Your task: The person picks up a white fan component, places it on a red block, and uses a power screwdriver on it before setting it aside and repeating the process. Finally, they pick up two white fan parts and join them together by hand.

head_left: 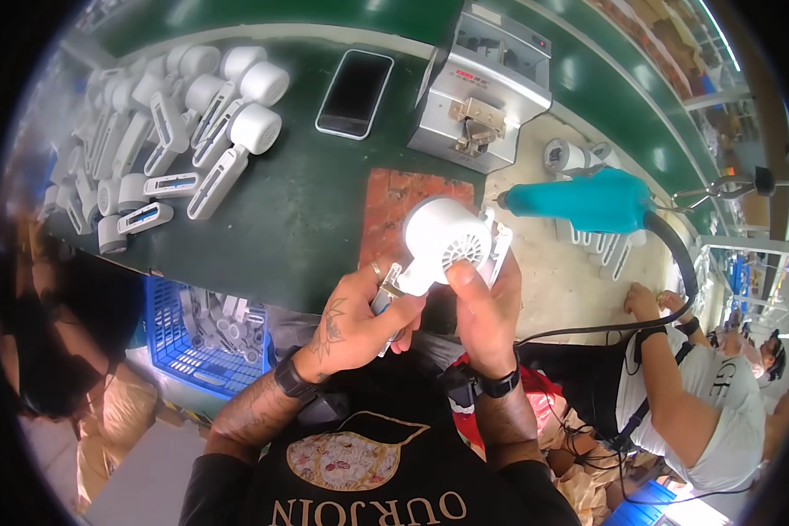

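Observation:
Above a reddish mat (384,206) at the table's near edge I hold a white handheld fan (434,230), tilted, its slotted round grille showing. My left hand (364,320) is closed around its handle end, thumb and fingers pressed together. On the other side, my right hand (486,311) grips the round head, its thumb against the lower rim of the grille. A slim white part (501,245) stands along the head's right side by my right fingers; whether it is joined to the head I cannot tell. A teal power tool (583,200) hangs just beyond, nose toward the fan.
Several similar white fans (223,171) lie piled at the left. A phone (356,93) and a silver machine (482,96) stand farther back. More white pieces (618,254) lie to the right. A blue basket (210,373) holds grey parts. At the right, a co-worker's hands (644,302) rest near the table.

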`<control>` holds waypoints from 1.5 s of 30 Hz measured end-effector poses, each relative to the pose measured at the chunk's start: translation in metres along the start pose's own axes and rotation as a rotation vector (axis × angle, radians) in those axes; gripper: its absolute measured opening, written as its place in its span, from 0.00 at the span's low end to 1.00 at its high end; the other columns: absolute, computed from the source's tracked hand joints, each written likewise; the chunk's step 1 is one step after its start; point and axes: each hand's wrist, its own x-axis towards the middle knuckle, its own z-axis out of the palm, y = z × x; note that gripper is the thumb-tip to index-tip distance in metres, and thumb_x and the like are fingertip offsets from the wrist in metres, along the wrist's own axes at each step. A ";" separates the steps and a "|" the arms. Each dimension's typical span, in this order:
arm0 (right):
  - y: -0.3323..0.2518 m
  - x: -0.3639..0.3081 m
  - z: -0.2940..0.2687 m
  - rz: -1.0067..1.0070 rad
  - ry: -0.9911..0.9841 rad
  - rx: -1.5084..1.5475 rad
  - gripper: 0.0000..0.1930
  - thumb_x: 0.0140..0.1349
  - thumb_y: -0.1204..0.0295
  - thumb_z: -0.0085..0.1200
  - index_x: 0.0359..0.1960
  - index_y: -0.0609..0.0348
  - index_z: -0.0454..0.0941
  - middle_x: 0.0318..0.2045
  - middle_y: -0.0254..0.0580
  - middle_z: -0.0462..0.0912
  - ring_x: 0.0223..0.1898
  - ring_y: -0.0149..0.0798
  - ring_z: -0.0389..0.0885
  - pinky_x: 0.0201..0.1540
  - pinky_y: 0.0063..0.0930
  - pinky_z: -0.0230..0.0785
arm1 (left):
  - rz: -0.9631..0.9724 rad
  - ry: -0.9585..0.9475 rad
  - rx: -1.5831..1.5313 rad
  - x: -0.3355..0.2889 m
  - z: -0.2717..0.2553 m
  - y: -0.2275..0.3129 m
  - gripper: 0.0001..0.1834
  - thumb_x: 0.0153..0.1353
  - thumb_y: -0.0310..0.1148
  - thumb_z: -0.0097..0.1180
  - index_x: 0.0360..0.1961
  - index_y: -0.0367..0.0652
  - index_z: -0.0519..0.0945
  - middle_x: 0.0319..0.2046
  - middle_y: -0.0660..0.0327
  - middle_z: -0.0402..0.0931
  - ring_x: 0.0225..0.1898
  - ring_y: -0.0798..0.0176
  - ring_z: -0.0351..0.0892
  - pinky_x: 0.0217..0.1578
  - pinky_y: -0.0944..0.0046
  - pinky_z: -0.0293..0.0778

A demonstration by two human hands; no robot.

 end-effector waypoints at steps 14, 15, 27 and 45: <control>0.008 -0.001 0.008 -0.076 0.037 -0.151 0.30 0.57 0.73 0.68 0.59 0.67 0.67 0.44 0.40 0.79 0.45 0.28 0.77 0.46 0.22 0.73 | 0.048 0.109 0.233 0.002 0.005 0.002 0.12 0.63 0.29 0.58 0.43 0.32 0.75 0.21 0.63 0.79 0.20 0.72 0.78 0.23 0.69 0.75; 0.009 0.000 0.007 -0.077 0.035 -0.150 0.30 0.57 0.73 0.68 0.59 0.67 0.67 0.44 0.40 0.79 0.45 0.28 0.77 0.46 0.22 0.73 | 0.049 0.110 0.234 0.002 0.005 0.001 0.12 0.63 0.29 0.58 0.43 0.32 0.75 0.21 0.63 0.79 0.20 0.72 0.78 0.23 0.69 0.75; 0.014 -0.021 -0.005 -0.332 -0.003 -0.749 0.20 0.62 0.70 0.59 0.55 0.64 0.73 0.42 0.39 0.75 0.42 0.33 0.74 0.46 0.26 0.67 | 0.201 0.056 -0.330 0.003 -0.006 -0.009 0.16 0.74 0.34 0.45 0.56 0.35 0.68 0.40 0.56 0.79 0.35 0.69 0.79 0.36 0.68 0.76; -0.014 -0.030 0.011 -0.345 0.056 -1.053 0.23 0.57 0.75 0.63 0.53 0.65 0.71 0.46 0.49 0.72 0.47 0.46 0.76 0.49 0.36 0.71 | 0.050 0.243 -0.716 0.024 0.035 -0.004 0.20 0.76 0.42 0.39 0.62 0.43 0.66 0.51 0.61 0.73 0.53 0.64 0.73 0.57 0.59 0.68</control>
